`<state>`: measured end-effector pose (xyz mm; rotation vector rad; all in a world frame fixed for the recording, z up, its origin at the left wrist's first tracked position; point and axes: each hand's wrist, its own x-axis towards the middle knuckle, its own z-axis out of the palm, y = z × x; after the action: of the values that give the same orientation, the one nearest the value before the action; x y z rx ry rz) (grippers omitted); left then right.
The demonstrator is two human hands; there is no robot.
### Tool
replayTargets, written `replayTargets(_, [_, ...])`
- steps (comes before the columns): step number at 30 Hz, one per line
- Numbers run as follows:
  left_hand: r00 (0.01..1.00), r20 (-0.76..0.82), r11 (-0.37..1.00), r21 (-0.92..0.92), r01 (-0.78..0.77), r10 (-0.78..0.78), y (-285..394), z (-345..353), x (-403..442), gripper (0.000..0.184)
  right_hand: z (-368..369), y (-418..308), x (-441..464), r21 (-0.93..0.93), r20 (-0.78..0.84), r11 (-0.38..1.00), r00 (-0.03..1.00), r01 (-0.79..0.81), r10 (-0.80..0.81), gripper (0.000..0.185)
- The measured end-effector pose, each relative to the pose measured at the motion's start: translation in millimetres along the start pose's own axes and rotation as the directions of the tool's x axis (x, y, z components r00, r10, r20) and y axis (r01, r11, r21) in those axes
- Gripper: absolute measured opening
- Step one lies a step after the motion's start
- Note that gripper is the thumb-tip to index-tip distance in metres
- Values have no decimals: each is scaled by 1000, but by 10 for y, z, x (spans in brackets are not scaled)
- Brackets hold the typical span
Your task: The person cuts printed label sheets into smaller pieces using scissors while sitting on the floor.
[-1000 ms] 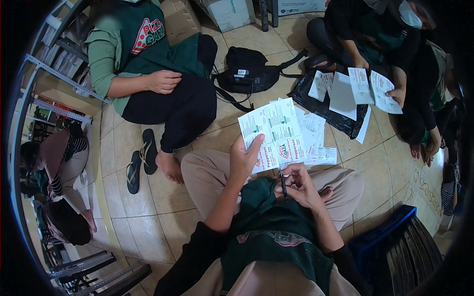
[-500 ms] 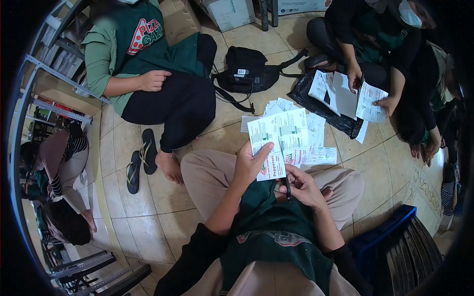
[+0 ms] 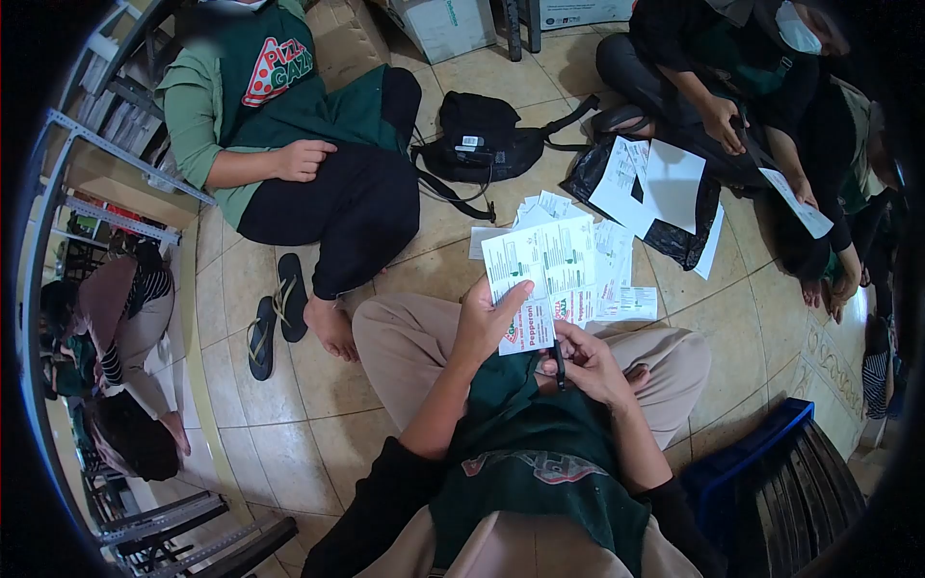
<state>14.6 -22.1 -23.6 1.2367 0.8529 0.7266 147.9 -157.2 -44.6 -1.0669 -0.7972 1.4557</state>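
Just one head cam on me
Looks forward and down from above my fingers (image 3: 578,337), fairly close, super wide: my lap (image 3: 540,424) this side of them, floor (image 3: 723,313) beyond.

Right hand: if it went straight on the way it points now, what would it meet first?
Probably the printed sheet in the left hand. Depth is unclear; the right hand may be touching its edge.

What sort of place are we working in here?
Probably a pizza business's storeroom or back room: metal shelving stands at the left, boxes sit at the far end, and the left hand holds a sheet printed "Pepperoni".
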Motion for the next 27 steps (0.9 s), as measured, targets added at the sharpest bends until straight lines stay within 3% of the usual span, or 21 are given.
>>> replayTargets(8, [992,121,994,-103,38,-26,-107,63,-8,34,-51,21,32,11,-47,999,998,42,-42,53])
replayTargets(18, [987,143,994,-65,84,-74,-207,76,11,40,-82,56,37,90,-53,996,999,-5,9,50])
replayTargets(23, [980,176,995,-5,100,-98,-262,125,7,41,-183,140,76,-49,-77,994,992,99,-102,47])
replayTargets(27, [971,180,987,2,158,-156,-333,152,42,41,-183,183,83,0,-118,997,990,72,-72,47])
